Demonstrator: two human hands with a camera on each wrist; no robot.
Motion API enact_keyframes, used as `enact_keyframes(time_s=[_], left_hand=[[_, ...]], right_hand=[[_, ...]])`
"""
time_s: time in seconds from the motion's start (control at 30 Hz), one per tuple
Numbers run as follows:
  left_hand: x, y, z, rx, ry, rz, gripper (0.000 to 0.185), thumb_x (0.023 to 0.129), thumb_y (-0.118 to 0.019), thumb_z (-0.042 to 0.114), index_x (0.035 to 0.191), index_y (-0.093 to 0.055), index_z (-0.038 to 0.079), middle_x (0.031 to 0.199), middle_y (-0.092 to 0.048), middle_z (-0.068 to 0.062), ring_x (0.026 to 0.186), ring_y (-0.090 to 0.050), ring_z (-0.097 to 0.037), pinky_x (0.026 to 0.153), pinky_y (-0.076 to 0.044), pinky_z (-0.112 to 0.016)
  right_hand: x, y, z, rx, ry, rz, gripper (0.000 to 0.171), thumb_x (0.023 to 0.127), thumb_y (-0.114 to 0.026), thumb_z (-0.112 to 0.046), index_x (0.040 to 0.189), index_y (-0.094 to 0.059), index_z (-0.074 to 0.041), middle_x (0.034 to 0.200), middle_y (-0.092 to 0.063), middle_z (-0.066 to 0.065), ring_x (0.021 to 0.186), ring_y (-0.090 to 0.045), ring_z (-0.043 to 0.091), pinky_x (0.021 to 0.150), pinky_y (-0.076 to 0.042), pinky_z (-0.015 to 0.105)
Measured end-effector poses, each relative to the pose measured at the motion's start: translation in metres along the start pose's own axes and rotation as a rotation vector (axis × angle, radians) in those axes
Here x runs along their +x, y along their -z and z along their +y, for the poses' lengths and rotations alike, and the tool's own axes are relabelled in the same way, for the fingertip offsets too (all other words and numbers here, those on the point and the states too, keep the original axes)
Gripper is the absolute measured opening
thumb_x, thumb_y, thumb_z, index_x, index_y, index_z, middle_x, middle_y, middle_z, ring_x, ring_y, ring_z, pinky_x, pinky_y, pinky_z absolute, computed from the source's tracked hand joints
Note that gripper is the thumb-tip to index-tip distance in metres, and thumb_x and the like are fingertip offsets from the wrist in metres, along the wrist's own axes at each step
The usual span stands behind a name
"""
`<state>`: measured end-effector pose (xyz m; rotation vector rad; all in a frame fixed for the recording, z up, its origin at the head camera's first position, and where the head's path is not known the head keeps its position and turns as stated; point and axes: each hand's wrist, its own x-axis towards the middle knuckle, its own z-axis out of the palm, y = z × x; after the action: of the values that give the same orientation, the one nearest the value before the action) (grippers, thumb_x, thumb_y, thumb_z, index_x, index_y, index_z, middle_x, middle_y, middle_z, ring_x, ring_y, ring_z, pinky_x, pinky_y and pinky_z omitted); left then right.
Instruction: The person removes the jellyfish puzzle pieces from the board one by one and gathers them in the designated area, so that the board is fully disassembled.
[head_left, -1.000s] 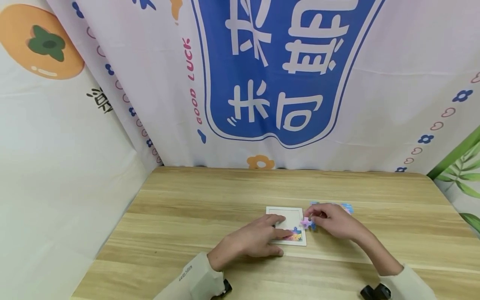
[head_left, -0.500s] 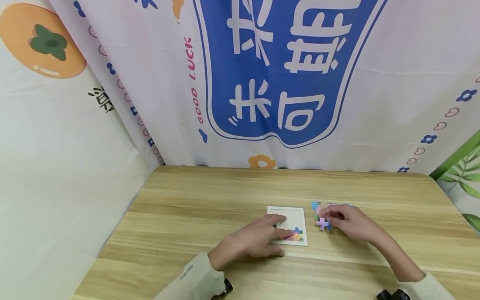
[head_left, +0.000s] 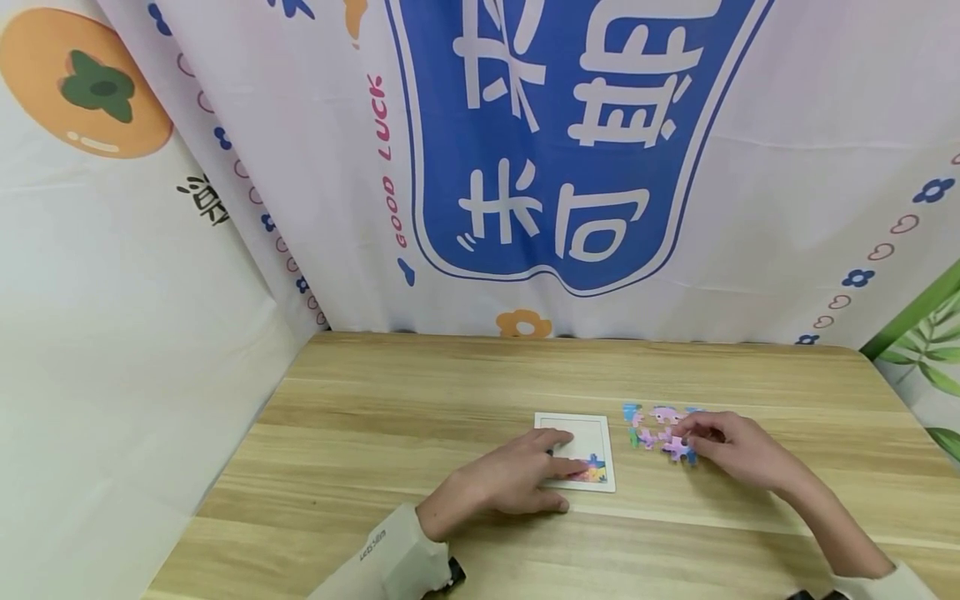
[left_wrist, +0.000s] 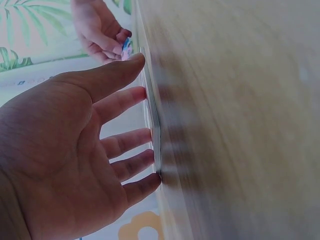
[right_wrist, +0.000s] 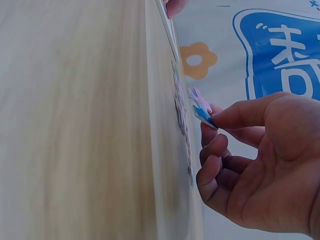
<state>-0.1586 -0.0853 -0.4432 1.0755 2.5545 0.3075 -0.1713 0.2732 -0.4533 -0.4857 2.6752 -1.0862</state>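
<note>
My left hand (head_left: pixel 517 473) lies with spread fingers on a white puzzle frame (head_left: pixel 575 425); in the left wrist view its fingertips press along the frame's edge. A few joined colourful pieces (head_left: pixel 596 471) fill the frame's lower right corner, partly hidden under the fingers. Over to the right, my right hand (head_left: pixel 738 450) pinches a pink and blue jigsaw piece (head_left: pixel 677 450) between thumb and fingers. The right wrist view shows that piece (right_wrist: pixel 201 106) held up off the tabletop. Loose jigsaw pieces (head_left: pixel 637 414) lie just behind and left of it, some covered by the right hand.
Both hands work over a wooden table (head_left: pixel 405 400). A printed white curtain (head_left: pixel 360 275) with a blue emblem hangs along its back edge. White cloth (head_left: pixel 135 333) borders the left side, and a leaf-patterned cloth (head_left: pixel 926 350) the right.
My right hand has moved right, away from the frame, carrying the pinched jigsaw piece across to the loose pieces and uncovering some of them. The left hand stays on the frame.
</note>
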Motion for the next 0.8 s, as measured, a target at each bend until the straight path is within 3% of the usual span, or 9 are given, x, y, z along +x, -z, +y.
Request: enact_keyframes(time_s=[0.47, 0.8], left_hand=[[0.000, 0.001, 0.000, -0.020, 0.005, -0.009, 0.058, 0.105, -0.070, 0.040, 0.160, -0.052, 0.033, 0.175, -0.036, -0.005, 0.163, -0.032, -0.023, 0.134, -0.030, -0.045], [0.001, 0.000, -0.001, -0.016, 0.011, -0.005, 0.059, 0.104, -0.071, 0.041, 0.160, -0.052, 0.034, 0.175, -0.036, -0.004, 0.162, -0.033, -0.024, 0.134, -0.031, -0.046]], right_hand=[[-0.014, 0.015, 0.020, -0.051, -0.068, 0.028, 0.019, 0.109, -0.061, -0.013, 0.118, -0.077, -0.009, 0.115, -0.075, 0.007, 0.083, -0.051, 0.005, 0.069, -0.045, 0.023], [-0.017, 0.017, 0.026, -0.044, -0.065, 0.043, 0.019, 0.109, -0.060, -0.011, 0.118, -0.077, -0.008, 0.115, -0.075, 0.006, 0.083, -0.050, 0.003, 0.069, -0.045, 0.023]])
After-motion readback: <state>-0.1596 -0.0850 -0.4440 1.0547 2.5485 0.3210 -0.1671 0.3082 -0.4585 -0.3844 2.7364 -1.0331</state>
